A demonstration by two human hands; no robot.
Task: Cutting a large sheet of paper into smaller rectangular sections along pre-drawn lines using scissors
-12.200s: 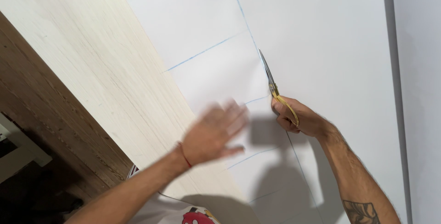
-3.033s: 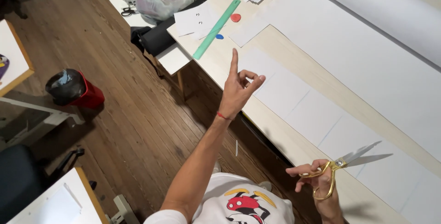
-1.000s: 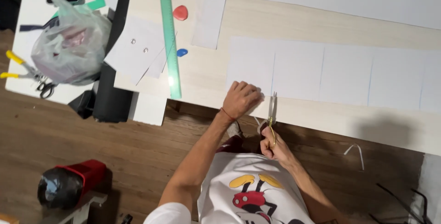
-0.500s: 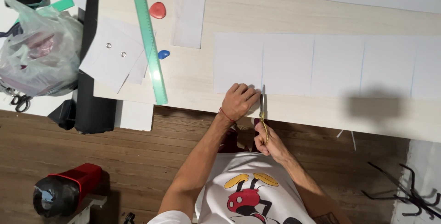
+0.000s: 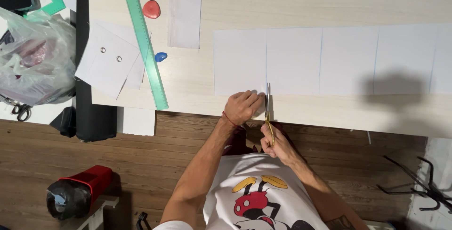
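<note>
I am pinning the white sheet (image 5: 292, 60) flat with my left hand (image 5: 242, 107); my right hand (image 5: 278, 145) is gripping gold-handled scissors (image 5: 268, 117), blades entering the ruled line. Judgement: sheet wants holding taut, blades kept on the line.

Clear crumpled plastic bag (image 5: 33, 60) lies far left.

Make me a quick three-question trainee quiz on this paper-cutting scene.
1. True or false: the scissors are in the right hand.
2. What does the left hand press on?
A. the green ruler
B. the paper strip
C. the plastic bag
3. Fill in: the blades meet the strip at its ____ edge, on a drawn line.

Key
1. True.
2. B: it rests on the strip's near edge, just left of the blades.
3. Near, the edge closest to the person.
</note>
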